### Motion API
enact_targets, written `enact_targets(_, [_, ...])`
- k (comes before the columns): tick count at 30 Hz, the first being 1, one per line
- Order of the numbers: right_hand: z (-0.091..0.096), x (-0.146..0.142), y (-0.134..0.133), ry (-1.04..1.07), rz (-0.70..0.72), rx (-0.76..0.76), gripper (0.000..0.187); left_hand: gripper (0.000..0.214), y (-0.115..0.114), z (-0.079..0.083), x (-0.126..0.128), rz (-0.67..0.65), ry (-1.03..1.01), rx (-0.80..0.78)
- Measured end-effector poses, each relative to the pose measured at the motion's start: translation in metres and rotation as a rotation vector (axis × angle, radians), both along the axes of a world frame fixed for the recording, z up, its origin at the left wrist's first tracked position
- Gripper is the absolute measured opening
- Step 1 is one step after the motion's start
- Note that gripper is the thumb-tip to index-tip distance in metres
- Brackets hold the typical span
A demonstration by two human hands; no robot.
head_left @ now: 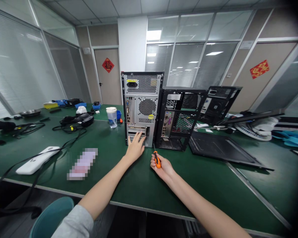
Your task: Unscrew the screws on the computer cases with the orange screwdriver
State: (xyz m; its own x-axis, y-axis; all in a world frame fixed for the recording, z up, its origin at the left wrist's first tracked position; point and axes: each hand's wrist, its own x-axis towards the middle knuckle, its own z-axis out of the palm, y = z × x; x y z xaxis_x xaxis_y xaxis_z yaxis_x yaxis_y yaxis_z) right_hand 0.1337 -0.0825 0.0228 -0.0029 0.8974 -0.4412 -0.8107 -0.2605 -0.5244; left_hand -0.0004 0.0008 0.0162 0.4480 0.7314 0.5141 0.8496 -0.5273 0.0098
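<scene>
A desktop computer case stands upright on the green table, its metal back panel facing me. My left hand rests with fingers spread against the lower slots of that panel. Below the panel's right corner, my right hand is closed around an orange and black screwdriver. Its thin shaft points up toward the case's lower right edge; whether the tip touches the metal I cannot tell. Close beside it on the right stands a second, black computer case, with ports and open mesh showing.
A third case stands farther right, behind a black side panel lying flat. Left of the cases is a plastic cup. A white device, cables and a headset lie on the left. The table's front edge runs below my forearms.
</scene>
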Motion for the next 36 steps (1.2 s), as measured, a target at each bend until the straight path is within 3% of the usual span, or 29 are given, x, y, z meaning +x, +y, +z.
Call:
enact_targets(22, [0.000,0.002,-0.001,-0.063,0.101,-0.006,0.027,0.046,0.002,-0.003,0.000,-0.002,0.006,0.015])
enact_targets(36, [-0.008,0.010,0.002,0.106,0.134,0.066,0.026,0.047,0.000,-0.001,0.000,-0.009,-0.004,0.008])
